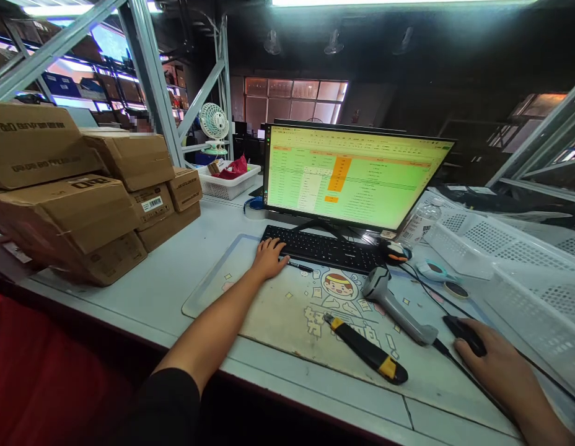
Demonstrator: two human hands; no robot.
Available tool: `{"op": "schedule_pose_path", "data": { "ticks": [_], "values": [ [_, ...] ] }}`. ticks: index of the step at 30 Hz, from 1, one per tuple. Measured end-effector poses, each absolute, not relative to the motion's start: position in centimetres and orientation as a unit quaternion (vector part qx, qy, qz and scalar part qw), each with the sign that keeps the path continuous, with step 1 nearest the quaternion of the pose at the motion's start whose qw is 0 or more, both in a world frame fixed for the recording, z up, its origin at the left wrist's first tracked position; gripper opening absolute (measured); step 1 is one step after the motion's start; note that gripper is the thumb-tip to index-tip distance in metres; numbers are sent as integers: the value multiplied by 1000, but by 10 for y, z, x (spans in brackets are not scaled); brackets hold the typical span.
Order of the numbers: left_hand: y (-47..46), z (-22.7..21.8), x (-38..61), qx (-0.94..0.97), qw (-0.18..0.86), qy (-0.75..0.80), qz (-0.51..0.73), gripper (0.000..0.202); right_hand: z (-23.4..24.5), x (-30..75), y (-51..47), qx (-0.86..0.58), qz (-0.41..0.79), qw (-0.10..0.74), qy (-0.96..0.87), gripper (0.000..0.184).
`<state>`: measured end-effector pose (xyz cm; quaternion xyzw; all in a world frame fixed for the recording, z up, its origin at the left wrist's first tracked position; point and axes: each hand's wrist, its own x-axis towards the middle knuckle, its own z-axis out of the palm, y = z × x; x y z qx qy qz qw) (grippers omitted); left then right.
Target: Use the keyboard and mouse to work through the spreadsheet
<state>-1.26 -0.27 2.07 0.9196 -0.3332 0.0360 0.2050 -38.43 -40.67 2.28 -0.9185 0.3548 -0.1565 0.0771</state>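
Left arm: bare forearm, dark sleeve at the elbow, stretched from 7 o'clock toward centre. Left hand (269,257): palm down, fingers loosely spread and lying flat, grip slack, closed on nothing. Right hand (494,365): at 4 o'clock, palm down, fingers curved forward in a light cupped grip, wrist running off toward 5 o'clock.

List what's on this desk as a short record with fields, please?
left hand: left hand rests on the keyboard
right hand: right hand on the black mouse
screen: monitor showing a green spreadsheet
between hands: barcode scanner and utility knife lying on the desk mat
far left: stacked cardboard boxes
right: white plastic baskets
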Motion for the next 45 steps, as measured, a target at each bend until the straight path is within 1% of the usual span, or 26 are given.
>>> {"op": "schedule_pose_path", "data": {
  "ticks": [2, 9, 18, 25, 31, 36, 41, 45],
  "values": [
    [-3, 20, -13, 919, 205, -333, 40, 55, 26, -384, -403, -917, -152, 78, 362, 77],
    [-4, 18, -12, 920, 208, -328, 53, 53, 26, -383, -399, -920, -187, 60, 339, 68],
    [-4, 15, -10, 918, 213, -330, 60, 51, 23, -384, -406, -922, -161, 65, 346, 75],
    [-4, 20, -13, 920, 211, -326, 50, 52, 22, -383, -406, -915, -167, 71, 360, 78],
    [-4, 22, -14, 918, 214, -330, 40, 53, 33, -383, -400, -914, -150, 82, 369, 72],
    [-4, 20, -13, 918, 215, -331, 46, 53, 35, -383, -398, -920, -182, 81, 336, 61],
    [-4, 21, -13, 917, 214, -332, 47, 52, 35, -381, -397, -918, -156, 71, 358, 71],
    [-4, 21, -14, 920, 208, -328, 46, 53, 36, -381, -397, -916, -149, 68, 365, 73]
  ]
}}
